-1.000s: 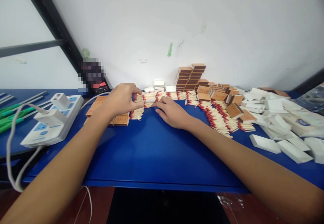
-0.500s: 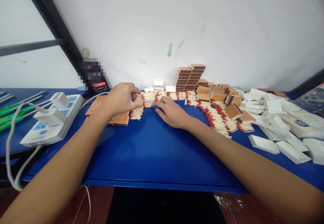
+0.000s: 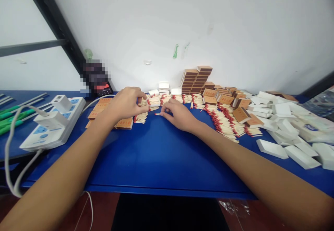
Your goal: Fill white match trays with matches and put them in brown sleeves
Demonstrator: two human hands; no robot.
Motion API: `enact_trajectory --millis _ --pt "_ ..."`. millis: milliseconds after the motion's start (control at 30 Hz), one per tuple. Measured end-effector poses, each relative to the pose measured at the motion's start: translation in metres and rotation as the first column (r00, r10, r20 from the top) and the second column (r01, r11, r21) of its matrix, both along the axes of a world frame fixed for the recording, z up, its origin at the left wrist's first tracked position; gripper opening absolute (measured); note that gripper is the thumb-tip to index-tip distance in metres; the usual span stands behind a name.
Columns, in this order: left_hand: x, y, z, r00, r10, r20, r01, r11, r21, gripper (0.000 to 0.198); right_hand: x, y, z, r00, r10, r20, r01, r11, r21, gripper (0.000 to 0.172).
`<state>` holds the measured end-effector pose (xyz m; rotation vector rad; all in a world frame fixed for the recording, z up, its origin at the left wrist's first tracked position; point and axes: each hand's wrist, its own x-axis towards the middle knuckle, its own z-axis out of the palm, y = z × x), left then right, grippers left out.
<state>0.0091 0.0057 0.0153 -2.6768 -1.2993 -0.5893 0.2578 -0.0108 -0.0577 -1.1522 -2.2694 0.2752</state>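
Observation:
My left hand (image 3: pixel 125 103) is closed in a pinch on a small white tray filled with red-tipped matches (image 3: pixel 153 102), near the back of the blue table (image 3: pixel 156 154). My right hand (image 3: pixel 179 114) lies beside it with fingers curled, its fingertips pinching a single match (image 3: pixel 157 113) that lies on the table. Loose rows of matches (image 3: pixel 221 121) spread to the right of both hands. A few brown matchboxes (image 3: pixel 124 123) lie under my left wrist.
A stack of brown matchboxes (image 3: pixel 197 79) stands against the white wall. White inner trays (image 3: pixel 287 133) are heaped at the right. A white power strip (image 3: pixel 49 126) with a cable and green tools (image 3: pixel 13 119) lie at the left. A black device (image 3: pixel 100 85) stands behind.
My right hand has curled its fingers and drawn a single match out onto the bare blue surface. My left hand has stayed in its pinch on the tray.

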Motion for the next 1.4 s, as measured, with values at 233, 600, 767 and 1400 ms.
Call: enact_trajectory --millis 233,600,767,1400 --pt "0.003 -0.002 -0.002 1.0 -0.017 -0.008 0.017 0.999 -0.041 0.025 0.006 -0.004 0.007 0.995 -0.029 0.097 0.032 0.999 -0.03 0.01" --pt "0.006 -0.002 -0.005 1.0 -0.023 -0.021 0.022 0.998 -0.065 0.025 0.028 -0.003 0.009 0.999 0.03 0.015 -0.029 0.999 -0.027 0.015" --pt "0.001 0.0 -0.002 0.999 0.034 0.027 -0.033 0.999 -0.035 0.033 0.016 0.007 0.003 0.998 0.059 0.024 -0.059 0.998 -0.017 0.01" --pt "0.018 -0.007 -0.018 0.977 -0.213 0.011 0.213 0.974 -0.081 0.025 0.028 -0.013 0.021 0.999 -0.022 -0.03 0.025 0.992 0.121 0.01"
